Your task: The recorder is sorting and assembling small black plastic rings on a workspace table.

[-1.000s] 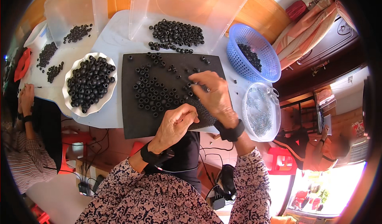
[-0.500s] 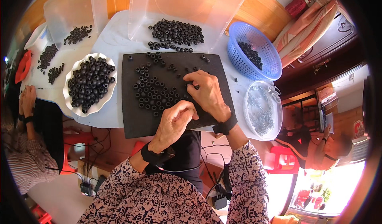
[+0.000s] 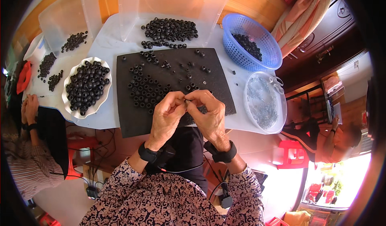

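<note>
Over the near edge of a black mat (image 3: 130,121), my left hand (image 3: 165,117) and my right hand (image 3: 210,115) meet fingertip to fingertip. Both are closed in a pinch. A small dark bit shows between the fingertips, too little of it to name. Beyond my hands, many small black ring-shaped pieces (image 3: 146,90) lie on the mat, packed closer on its left half. A few loose ones (image 3: 189,76) are scattered toward the right, along with a tiny pale ring (image 3: 204,82).
A scalloped white dish (image 3: 67,105) of black round pieces stands left of the mat. Behind it, more black pieces (image 3: 171,28) lie by a clear plastic bin (image 3: 177,3). On the right are a blue basket (image 3: 229,45) and an oval clear tray (image 3: 281,113) with tiny transparent bits. Another person's hands (image 3: 30,108) rest at far left.
My right hand has come back from the loose pieces on the mat's right side to meet my left hand. My left hand has risen slightly, and their fingertips now touch.
</note>
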`<control>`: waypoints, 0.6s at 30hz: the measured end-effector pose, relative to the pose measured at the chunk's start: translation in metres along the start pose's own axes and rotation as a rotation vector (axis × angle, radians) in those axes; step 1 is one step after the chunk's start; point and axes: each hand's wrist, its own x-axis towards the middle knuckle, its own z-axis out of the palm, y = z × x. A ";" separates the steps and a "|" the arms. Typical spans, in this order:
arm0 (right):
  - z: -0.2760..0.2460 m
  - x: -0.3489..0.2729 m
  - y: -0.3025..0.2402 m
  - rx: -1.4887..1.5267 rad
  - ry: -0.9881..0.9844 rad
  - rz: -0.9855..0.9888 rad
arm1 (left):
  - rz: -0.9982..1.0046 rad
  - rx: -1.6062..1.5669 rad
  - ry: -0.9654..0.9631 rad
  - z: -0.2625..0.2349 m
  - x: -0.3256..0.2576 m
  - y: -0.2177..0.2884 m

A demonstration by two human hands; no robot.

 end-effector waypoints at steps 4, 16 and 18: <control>0.000 -0.013 0.003 0.113 0.054 0.240 | -0.015 0.139 -0.035 -0.001 -0.002 0.002; -0.007 -0.018 0.010 0.310 0.026 0.309 | 0.242 0.454 -0.061 0.004 -0.003 -0.003; -0.007 -0.016 0.009 0.324 0.017 0.322 | 0.232 0.453 -0.062 0.004 -0.004 -0.005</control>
